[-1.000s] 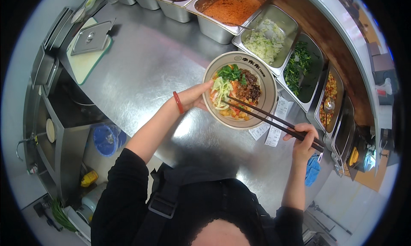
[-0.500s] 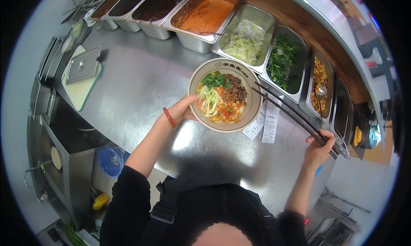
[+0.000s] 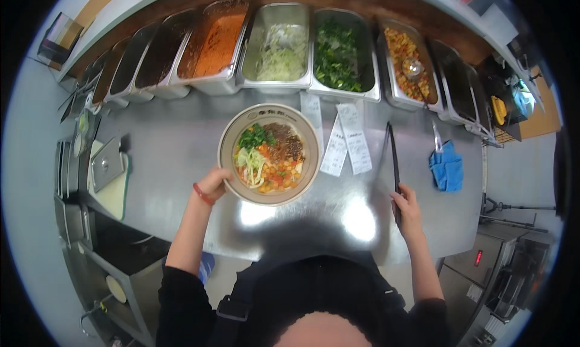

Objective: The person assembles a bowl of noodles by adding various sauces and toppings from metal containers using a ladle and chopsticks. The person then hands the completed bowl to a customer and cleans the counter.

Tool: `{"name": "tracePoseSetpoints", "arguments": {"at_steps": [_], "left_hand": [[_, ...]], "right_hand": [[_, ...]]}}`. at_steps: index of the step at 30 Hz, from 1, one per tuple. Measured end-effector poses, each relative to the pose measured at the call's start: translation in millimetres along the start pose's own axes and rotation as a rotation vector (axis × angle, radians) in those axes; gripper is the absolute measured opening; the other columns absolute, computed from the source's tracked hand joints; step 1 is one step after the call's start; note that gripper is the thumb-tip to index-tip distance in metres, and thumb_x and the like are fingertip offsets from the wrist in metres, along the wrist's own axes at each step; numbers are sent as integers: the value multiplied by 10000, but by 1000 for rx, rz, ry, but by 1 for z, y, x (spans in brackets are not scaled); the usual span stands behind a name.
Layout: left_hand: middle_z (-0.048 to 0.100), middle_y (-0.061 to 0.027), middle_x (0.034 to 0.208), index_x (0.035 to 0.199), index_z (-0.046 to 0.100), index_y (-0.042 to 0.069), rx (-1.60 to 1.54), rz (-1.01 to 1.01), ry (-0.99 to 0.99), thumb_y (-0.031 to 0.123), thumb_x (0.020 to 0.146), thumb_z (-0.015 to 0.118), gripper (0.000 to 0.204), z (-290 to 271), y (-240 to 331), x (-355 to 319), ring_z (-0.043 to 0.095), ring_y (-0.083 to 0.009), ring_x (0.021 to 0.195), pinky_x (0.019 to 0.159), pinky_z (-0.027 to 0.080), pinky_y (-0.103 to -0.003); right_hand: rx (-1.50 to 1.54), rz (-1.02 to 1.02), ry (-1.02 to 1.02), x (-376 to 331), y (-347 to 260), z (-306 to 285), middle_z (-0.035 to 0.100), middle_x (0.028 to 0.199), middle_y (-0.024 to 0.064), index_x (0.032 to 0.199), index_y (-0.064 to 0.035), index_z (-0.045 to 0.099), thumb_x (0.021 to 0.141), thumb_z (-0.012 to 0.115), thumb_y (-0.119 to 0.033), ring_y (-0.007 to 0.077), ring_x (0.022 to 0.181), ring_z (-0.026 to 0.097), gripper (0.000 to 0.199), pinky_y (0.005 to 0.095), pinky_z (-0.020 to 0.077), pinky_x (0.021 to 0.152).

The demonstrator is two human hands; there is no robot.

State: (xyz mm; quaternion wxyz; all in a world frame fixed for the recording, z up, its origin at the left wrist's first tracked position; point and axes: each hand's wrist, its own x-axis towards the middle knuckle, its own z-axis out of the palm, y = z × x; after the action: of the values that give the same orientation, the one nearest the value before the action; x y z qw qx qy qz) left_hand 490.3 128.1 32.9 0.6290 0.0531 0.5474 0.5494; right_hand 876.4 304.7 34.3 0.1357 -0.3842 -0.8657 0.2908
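My left hand, with a red bracelet at its wrist, grips the left rim of a wide beige bowl. Chopped greens, pale shredded cabbage, brown minced topping and diced orange-yellow vegetables fill it in separate patches. To the right, my right hand is closed around a pair of long black chopsticks. Their tips point away from me over the steel counter, apart from the bowl. Between the bowl and the chopsticks lie several white paper slips.
A row of steel food pans lines the counter's far edge, holding sauces, cabbage, greens and diced vegetables. A ladle rests in the diced vegetables. A folded blue cloth lies at right. A white cutting board with a steel lid is at left.
My view has turned, shifting the scene. The chopsticks have moved away from the bowl's right rim and now point straight ahead, close together. My left hand still holds the bowl.
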Motion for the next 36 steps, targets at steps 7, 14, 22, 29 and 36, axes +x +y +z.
{"name": "tracePoseSetpoints", "arguments": {"at_steps": [7,14,22,29,36], "left_hand": [[510,-95,925,998,435,-4,69,-176,0,62,538,454,465,-4,25,-2,509,-182,809,734,413,-289],[444,-87,1050,1073,382,17,-112,6,-35,413,773,345,498,4,10,-8,426,-174,961,837,315,-318],[345,-175,1122,1089,353,-5,752,489,485,258,797,341,393,-24,-24,18,320,-262,1054,886,240,-319],[322,-197,1115,1039,393,23,1380,632,634,167,658,461,413,-8,-23,24,296,-323,1036,863,230,-395],[335,-189,1102,1023,410,32,1467,684,647,153,631,476,415,0,-21,20,295,-322,1034,861,221,-407]], "right_hand": [[-70,-17,-3,45,-46,-6,339,1103,165,1060,-35,387,659,451,32,278,946,424,412,298,396,738],[1249,765,-634,103,-138,63,380,1050,173,1159,-27,173,725,384,-83,250,900,470,486,344,475,629],[1285,822,-498,85,-157,67,428,985,156,1113,-1,232,644,372,-2,235,827,501,490,327,473,615],[1277,953,-407,87,-159,-7,476,643,63,952,-18,389,602,415,-8,112,442,434,351,204,336,357],[1225,714,-150,183,-162,-104,515,864,152,975,52,369,603,392,-34,227,734,554,382,345,488,634]]}}
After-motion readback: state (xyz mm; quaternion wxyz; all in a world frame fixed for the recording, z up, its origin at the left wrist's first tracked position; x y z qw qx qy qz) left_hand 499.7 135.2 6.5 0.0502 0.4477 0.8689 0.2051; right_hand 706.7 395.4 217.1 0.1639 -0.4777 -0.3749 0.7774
